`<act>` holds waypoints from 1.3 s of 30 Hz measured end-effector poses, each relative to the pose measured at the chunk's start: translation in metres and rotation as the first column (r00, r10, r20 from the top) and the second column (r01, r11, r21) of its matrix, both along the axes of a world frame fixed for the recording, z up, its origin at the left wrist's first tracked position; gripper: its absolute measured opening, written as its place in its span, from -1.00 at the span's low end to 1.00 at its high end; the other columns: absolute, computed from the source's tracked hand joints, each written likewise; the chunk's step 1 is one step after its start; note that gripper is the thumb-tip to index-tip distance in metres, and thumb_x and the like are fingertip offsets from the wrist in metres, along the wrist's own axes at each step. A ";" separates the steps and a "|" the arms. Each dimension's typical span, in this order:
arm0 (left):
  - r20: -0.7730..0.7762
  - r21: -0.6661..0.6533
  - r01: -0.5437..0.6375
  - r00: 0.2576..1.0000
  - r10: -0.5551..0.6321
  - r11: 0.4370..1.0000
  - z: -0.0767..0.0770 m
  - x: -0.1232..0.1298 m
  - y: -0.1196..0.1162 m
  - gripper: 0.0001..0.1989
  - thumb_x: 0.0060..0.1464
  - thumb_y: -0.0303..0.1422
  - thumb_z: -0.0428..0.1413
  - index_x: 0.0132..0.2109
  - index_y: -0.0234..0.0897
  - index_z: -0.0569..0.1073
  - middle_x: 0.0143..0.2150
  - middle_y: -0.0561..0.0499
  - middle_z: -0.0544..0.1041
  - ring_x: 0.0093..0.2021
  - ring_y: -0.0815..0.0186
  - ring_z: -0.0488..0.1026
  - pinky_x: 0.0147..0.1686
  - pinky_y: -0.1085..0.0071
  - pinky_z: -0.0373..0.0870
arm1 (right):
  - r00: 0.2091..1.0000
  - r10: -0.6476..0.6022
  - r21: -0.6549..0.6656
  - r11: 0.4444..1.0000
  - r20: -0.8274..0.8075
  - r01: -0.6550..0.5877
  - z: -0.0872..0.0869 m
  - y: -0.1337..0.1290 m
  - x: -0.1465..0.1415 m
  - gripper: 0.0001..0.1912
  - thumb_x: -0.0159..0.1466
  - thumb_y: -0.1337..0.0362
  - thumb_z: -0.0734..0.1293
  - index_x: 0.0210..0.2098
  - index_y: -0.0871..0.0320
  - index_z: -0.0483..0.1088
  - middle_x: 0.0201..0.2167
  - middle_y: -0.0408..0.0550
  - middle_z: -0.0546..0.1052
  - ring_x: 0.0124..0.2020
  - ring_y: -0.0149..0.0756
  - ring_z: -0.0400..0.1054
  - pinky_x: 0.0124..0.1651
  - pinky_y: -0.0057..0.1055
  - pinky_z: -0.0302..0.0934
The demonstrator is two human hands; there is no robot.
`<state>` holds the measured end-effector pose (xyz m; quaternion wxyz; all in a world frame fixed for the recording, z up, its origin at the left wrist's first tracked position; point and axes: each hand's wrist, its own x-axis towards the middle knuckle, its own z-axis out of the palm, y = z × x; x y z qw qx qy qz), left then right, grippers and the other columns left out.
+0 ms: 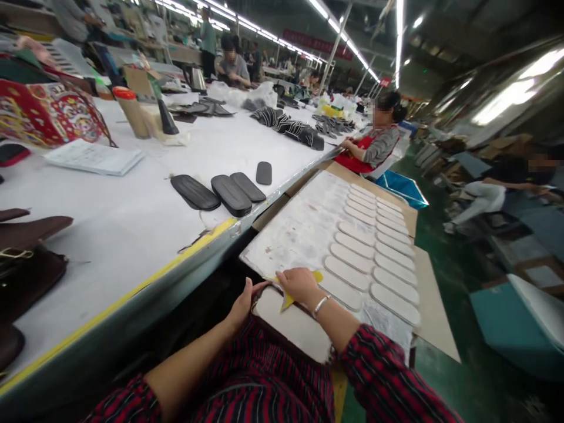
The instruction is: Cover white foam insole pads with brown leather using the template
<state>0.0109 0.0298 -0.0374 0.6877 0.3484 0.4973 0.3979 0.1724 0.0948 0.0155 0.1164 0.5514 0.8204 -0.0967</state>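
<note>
An oval piece (291,323) with a pale face and a dark rim lies across my lap, against the near edge of a white board. My left hand (244,302) grips its left end, thumb up along the rim. Over its upper edge, my right hand (301,286) is closed on a flat yellow scraper-like tool (287,302), whose pointed end rests on or just above the pale face. The fingertips of my right hand are partly hidden. On the white board (291,229) lie several similar pale oval pieces (348,288) in two rows.
Left of me runs a long white table (132,223) with a yellow-taped edge. Several black oval pieces (231,195), papers (94,157) and a red-lidded bottle (132,111) stand or lie on it. A co-worker (374,141) sits beyond the board. A teal bin (520,323) is at right.
</note>
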 end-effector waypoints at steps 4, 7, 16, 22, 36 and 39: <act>0.217 -0.160 -0.014 0.975 0.049 0.987 0.003 0.001 0.006 -0.18 0.01 0.18 -0.39 -0.01 -0.33 0.42 -0.16 -0.10 0.55 -0.10 0.15 0.44 -0.08 0.24 0.33 | 0.977 0.204 -0.026 0.978 -0.067 -0.207 0.003 0.017 -0.007 -0.40 0.31 0.00 -0.09 -0.38 0.13 0.47 -0.36 0.00 0.55 -0.28 -0.25 0.39 -0.20 -0.37 0.08; 0.254 -0.251 -0.010 0.964 0.075 0.968 0.007 0.002 0.007 -0.20 0.01 0.18 -0.34 -0.02 -0.34 0.43 -0.22 -0.09 0.56 -0.18 0.17 0.47 -0.17 0.29 0.36 | 0.925 0.366 0.003 0.930 -0.105 -0.368 0.003 0.024 -0.008 -0.41 0.32 0.03 -0.08 -0.39 0.16 0.47 -0.41 0.01 0.54 -0.31 -0.26 0.39 -0.21 -0.36 0.07; -0.099 -0.189 -0.082 0.993 0.064 0.979 -0.004 -0.005 -0.010 -0.46 0.03 0.00 -0.06 -0.09 -0.36 0.47 -0.13 -0.05 0.53 -0.15 0.14 0.44 -0.17 0.31 0.34 | 0.824 0.539 0.026 0.839 -0.173 -0.543 -0.004 0.028 -0.011 -0.41 0.33 0.03 -0.08 -0.40 0.16 0.47 -0.42 0.00 0.54 -0.33 -0.25 0.39 -0.23 -0.37 0.07; -0.215 -0.022 -0.026 0.976 0.021 0.999 -0.003 -0.008 -0.012 -0.57 0.09 -0.13 -0.08 -0.03 -0.29 0.43 0.04 0.02 0.42 0.05 0.16 0.31 0.05 0.28 0.20 | 0.837 0.513 -0.003 0.852 -0.189 -0.523 -0.004 0.016 -0.006 -0.36 0.32 0.01 -0.13 -0.40 0.15 0.46 -0.42 0.02 0.54 -0.35 -0.23 0.40 -0.28 -0.37 0.09; 0.147 -0.128 0.310 0.945 -0.291 0.942 0.022 -0.017 0.018 -0.57 -0.04 -0.20 0.12 -0.02 -0.29 0.42 -0.04 -0.09 0.48 -0.10 0.23 0.41 -0.09 0.36 0.28 | 0.997 0.005 -0.201 0.979 -0.083 -0.022 0.036 -0.030 0.040 -0.36 0.29 -0.03 -0.09 -0.34 0.27 0.45 -0.35 0.23 0.50 -0.24 -0.01 0.38 -0.22 -0.17 0.17; 0.111 -0.146 0.349 0.936 -0.335 0.926 0.013 -0.020 0.035 -0.58 -0.17 -0.26 0.22 -0.10 -0.32 0.48 -0.20 -0.09 0.55 -0.26 0.26 0.46 -0.24 0.39 0.31 | 0.952 -0.182 -0.361 0.929 -0.245 0.085 0.059 -0.055 0.073 -0.54 0.25 0.05 0.05 -0.33 0.27 0.41 -0.34 0.19 0.49 -0.26 -0.09 0.37 -0.18 -0.20 0.18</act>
